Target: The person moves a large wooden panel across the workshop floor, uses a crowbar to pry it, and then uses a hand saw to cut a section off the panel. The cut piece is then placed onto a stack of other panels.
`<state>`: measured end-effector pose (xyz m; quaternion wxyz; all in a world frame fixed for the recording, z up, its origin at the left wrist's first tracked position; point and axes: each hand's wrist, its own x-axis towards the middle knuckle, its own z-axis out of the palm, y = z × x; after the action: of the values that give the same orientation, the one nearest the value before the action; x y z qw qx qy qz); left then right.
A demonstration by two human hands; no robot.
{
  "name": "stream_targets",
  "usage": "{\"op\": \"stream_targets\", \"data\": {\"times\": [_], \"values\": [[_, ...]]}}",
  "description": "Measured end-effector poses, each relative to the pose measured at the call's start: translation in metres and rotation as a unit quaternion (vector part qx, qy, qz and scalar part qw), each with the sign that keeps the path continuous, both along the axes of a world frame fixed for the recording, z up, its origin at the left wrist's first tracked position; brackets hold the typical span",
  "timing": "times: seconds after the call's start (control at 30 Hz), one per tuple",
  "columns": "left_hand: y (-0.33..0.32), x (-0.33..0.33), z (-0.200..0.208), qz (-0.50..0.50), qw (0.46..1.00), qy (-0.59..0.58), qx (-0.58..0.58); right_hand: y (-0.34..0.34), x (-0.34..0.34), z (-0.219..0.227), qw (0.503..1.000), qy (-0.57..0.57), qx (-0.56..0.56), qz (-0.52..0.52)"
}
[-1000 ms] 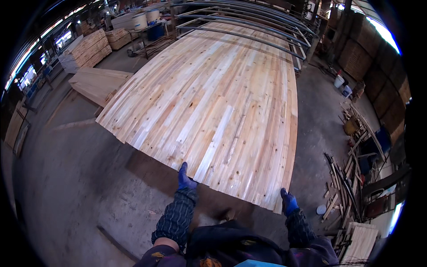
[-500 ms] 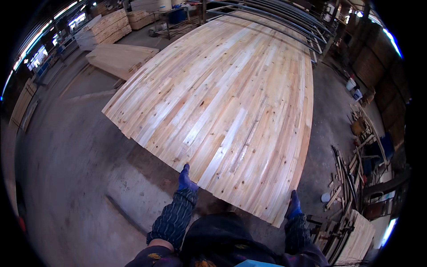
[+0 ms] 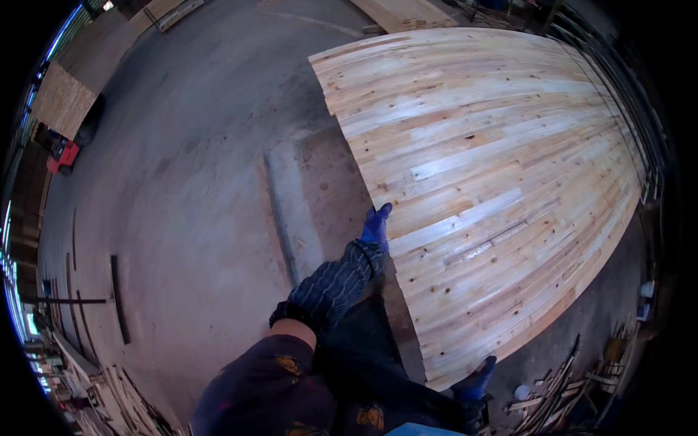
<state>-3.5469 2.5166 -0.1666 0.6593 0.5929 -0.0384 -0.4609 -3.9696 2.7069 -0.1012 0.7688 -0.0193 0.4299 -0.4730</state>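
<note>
A large pale wooden panel (image 3: 480,167), made of many narrow knotty strips glued side by side, stretches away from me to the right. My left hand (image 3: 376,225), in a blue-purple glove, grips its near edge around the middle. The thumb lies on top and the fingers are tucked out of sight underneath. At the panel's near right corner, my right hand (image 3: 472,383), gloved alike, closes on the side edge with its thumb uppermost. Its other fingers are mostly hidden.
Dark metal rails (image 3: 632,109) cross the panel's far end. Stacked boards (image 3: 403,14) lie beyond it. Scrap wood strips (image 3: 556,392) litter the floor at lower right. On the far left, a red forklift (image 3: 62,154) stands by a large board load (image 3: 64,98).
My view has swung to the left, so the panel now appears further right and turned. A forklift has come into view. Both hands keep their hold on the panel's edges.
</note>
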Motion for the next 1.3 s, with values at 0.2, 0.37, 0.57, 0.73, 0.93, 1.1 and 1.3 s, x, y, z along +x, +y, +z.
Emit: {"op": "stream_targets", "data": {"times": [0.2,0.37,0.57,0.73,0.93,1.1,1.3], "values": [[0.011,-0.002,0.023,-0.016,0.999,0.034,0.001,0.013,0.003,0.002,0.961,0.257,-0.001,0.102],[0.006,-0.007,0.034,-0.018,0.996,0.089,0.005,0.002,0.017,0.025,0.975,0.213,0.068,0.004],[0.014,0.007,0.006,-0.050,0.997,0.053,0.031,-0.012,0.023,0.015,0.990,0.030,0.113,-0.078],[-0.009,-0.019,0.041,-0.084,0.986,0.089,0.110,-0.004,0.004,0.011,0.989,0.015,0.103,-0.103],[0.002,0.008,0.020,-0.061,0.990,0.015,0.127,-0.020,0.024,0.040,0.989,-0.034,0.094,-0.113],[-0.015,-0.033,0.074,-0.084,0.981,0.004,0.173,0.005,0.005,0.021,0.980,-0.120,0.118,-0.107],[0.003,-0.014,0.051,-0.067,0.983,0.050,0.161,-0.001,-0.005,0.019,0.979,-0.138,0.111,-0.104]]}}
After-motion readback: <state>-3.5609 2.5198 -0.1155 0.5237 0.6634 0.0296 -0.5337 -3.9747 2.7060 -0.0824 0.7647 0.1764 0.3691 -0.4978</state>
